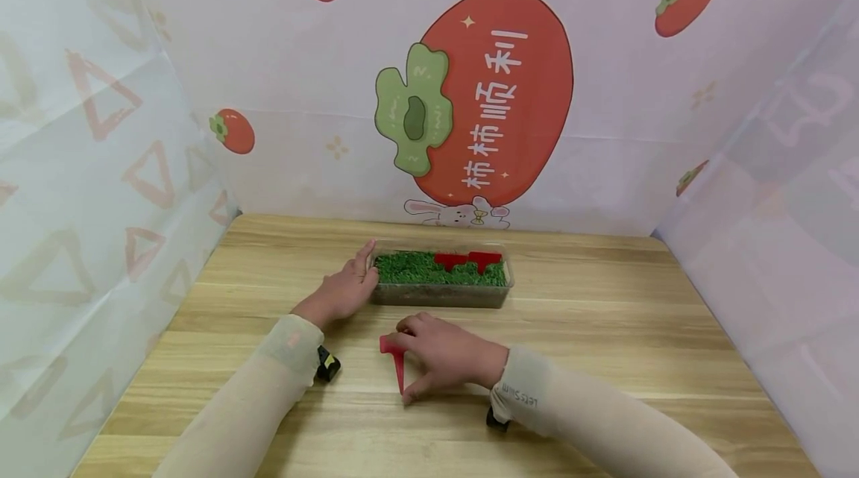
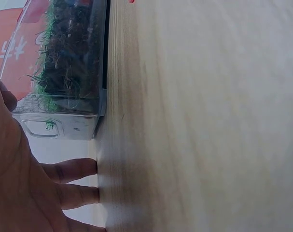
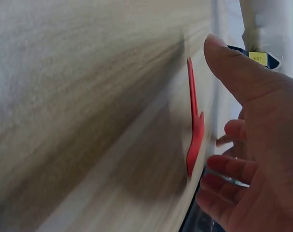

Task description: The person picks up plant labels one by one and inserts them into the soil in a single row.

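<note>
A clear plastic box [image 1: 439,296] of green grass [image 1: 409,268] over dark soil [image 2: 71,53] stands on the table. Two red T-shaped plant labels [image 1: 485,260] are upright in the grass at its right half. My left hand [image 1: 342,288] is at the box's left end, thumb by the rim and other fingers [image 2: 71,170] stretched down to the table. Another red plant label [image 3: 195,133] lies flat on the wood in front of the box. Over it hovers my right hand [image 1: 446,351], thumb and fingers spread about the label; in the right wrist view they look apart from it.
The wooden table [image 1: 590,329] meets a printed backdrop [image 1: 604,90] behind the box, with fabric side walls left and right. Black wrist devices [image 1: 327,364] are strapped under both sleeves.
</note>
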Motion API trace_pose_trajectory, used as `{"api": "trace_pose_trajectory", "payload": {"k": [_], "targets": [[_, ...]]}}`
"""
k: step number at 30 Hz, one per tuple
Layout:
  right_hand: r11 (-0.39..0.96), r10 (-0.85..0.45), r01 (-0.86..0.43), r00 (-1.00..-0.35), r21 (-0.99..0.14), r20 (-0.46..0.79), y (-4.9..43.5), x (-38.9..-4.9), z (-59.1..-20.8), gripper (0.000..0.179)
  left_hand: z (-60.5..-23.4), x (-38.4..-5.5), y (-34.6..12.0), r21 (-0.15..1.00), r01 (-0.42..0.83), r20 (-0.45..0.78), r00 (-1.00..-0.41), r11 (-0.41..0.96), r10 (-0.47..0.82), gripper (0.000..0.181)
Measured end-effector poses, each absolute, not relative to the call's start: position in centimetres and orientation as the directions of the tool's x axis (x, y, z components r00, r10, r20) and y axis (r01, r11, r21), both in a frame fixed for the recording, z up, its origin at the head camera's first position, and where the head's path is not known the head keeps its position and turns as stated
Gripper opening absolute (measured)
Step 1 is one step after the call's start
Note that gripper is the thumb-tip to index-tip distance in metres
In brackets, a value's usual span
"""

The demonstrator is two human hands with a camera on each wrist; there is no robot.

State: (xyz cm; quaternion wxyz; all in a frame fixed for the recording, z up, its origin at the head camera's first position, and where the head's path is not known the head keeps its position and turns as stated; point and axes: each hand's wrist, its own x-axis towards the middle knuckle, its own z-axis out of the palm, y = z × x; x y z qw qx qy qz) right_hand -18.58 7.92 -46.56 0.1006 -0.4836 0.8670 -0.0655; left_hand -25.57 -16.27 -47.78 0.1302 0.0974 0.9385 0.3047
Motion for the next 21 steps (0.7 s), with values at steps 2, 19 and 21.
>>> {"api": "trace_pose_trajectory", "payload": {"k": [2, 19, 21], "targets": [[0.525, -0.851, -0.828, -0.513, -0.197, -0.114, 7.8, -18.5, -46.7, 0.092, -47.7, -25.5, -16.3, 0.599, 0.102, -0.187, -0.946, 0.794, 0.263, 0.063], [0.549, -0.834, -0.833, -0.541, -0.062, -0.109, 6.5, -18.5, -47.0, 0.098, -47.8, -25.6, -16.3, 0.595, 0.104, -0.185, -0.947, 0.797, 0.262, 0.063], [0.549, -0.833, -0.834, -0.542, -0.049, -0.110, 6.4, -18.5, -47.2, 0.096, -47.7, -25.5, -16.3, 0.598, 0.101, -0.185, -0.948, 0.795, 0.259, 0.063]]}}
